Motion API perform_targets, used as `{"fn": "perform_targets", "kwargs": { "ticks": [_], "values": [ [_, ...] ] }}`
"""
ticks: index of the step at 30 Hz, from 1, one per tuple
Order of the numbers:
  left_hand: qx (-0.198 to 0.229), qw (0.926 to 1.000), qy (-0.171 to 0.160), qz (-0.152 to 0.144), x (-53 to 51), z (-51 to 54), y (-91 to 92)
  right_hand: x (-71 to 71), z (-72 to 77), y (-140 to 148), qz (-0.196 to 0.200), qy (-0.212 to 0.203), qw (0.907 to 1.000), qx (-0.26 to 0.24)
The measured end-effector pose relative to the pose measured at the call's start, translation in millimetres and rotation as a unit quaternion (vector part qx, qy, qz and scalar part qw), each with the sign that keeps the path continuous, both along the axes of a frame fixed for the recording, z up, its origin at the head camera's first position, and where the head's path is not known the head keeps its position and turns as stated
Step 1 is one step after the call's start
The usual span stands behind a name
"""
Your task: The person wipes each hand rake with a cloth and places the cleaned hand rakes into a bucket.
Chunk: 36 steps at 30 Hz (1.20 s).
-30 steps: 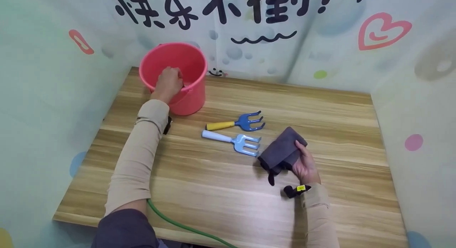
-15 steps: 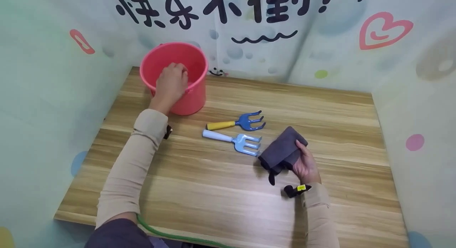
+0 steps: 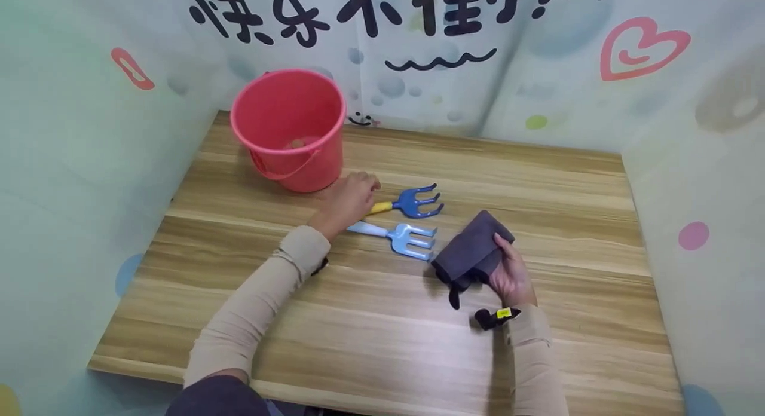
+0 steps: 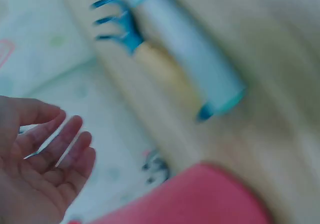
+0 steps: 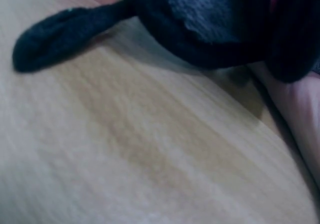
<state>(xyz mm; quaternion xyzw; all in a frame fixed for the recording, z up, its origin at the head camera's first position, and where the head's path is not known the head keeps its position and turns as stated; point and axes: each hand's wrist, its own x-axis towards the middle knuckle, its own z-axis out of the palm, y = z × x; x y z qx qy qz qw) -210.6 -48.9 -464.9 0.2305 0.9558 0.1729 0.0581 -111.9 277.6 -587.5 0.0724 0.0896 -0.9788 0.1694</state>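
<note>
My left hand (image 3: 346,202), seen in the head view, hovers over the handle ends of two small garden forks. Its fingers are loosely bent and hold nothing, as the palm of the left hand (image 4: 42,164) shows in the left wrist view. One is a hand rake with a dark blue head (image 3: 418,202) and yellow handle; the other, a light blue fork (image 3: 411,241), lies just nearer. At the right, my right hand (image 3: 515,278) grips a folded dark grey cloth (image 3: 472,248). A black strap-like flap (image 5: 55,41) hangs from it in the right wrist view.
A pink bucket (image 3: 323,168) with its handle down stands at the back left of the wooden table (image 3: 382,326). Some small brownish thing (image 3: 297,144) shows inside it, too small to tell. Printed cloth walls (image 3: 430,105) border the table.
My left hand has come out of the bucket and swung right and nearer, over the fork handles. The green cord at the front edge is out of sight. My right hand stays put.
</note>
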Motion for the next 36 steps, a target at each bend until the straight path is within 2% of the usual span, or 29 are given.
{"fn": "perform_targets", "kwargs": {
  "ticks": [3, 6, 9, 13, 17, 22, 25, 27, 29, 32, 36],
  "values": [
    [-0.042, 0.999, -0.015, 0.001, -5.4, -26.0, 7.3, -0.5, -0.2, 0, 0.006, 0.006, 0.9999, -0.008],
    [-0.056, 0.998, -0.027, 0.012, -10.2, -47.0, 12.4, -1.1, -0.6, -1, 0.011, 0.012, 0.9999, -0.003],
    [-0.061, 0.997, -0.038, 0.029, -13.4, -60.4, 15.6, -1.2, -0.6, -2, 0.011, 0.011, 0.9999, 0.005],
    [-0.061, 0.9966, -0.036, 0.042, -17.4, -69.1, 17.2, -0.5, -0.2, -2, 0.011, 0.005, 0.9999, 0.006],
    [-0.046, 0.9976, -0.025, 0.045, -20.5, -69.4, 17.4, -0.6, -0.6, -2, 0.013, 0.006, 0.9999, 0.004],
    [-0.021, 0.9988, -0.027, 0.033, -20.6, -59.0, 20.6, -0.7, -0.7, -1, 0.016, 0.008, 0.9998, 0.003],
    [0.021, 0.9988, -0.04, 0.018, -17.2, -51.6, 24.2, 0.5, -1.1, -1, 0.014, 0.004, 0.9999, 0.009],
    [0.062, 0.9963, -0.056, 0.021, -12.1, -48.1, 28.0, 2.5, -1.3, 0, 0.008, 0.001, 0.9998, 0.02],
    [0.115, 0.9895, -0.079, 0.037, -3.7, -45.2, 33.0, 4.7, -1.0, 0, -0.002, 0.0, 0.9992, 0.04],
    [0.18, 0.9753, -0.104, 0.075, 13.7, -43.9, 42.4, 8.3, 1.1, -1, -0.019, 0.005, 0.9963, 0.084],
    [0.259, 0.9569, -0.097, 0.088, 40.1, -48.4, 52.6, 12.4, 5.1, -6, -0.033, 0.004, 0.9881, 0.15]
  ]
}}
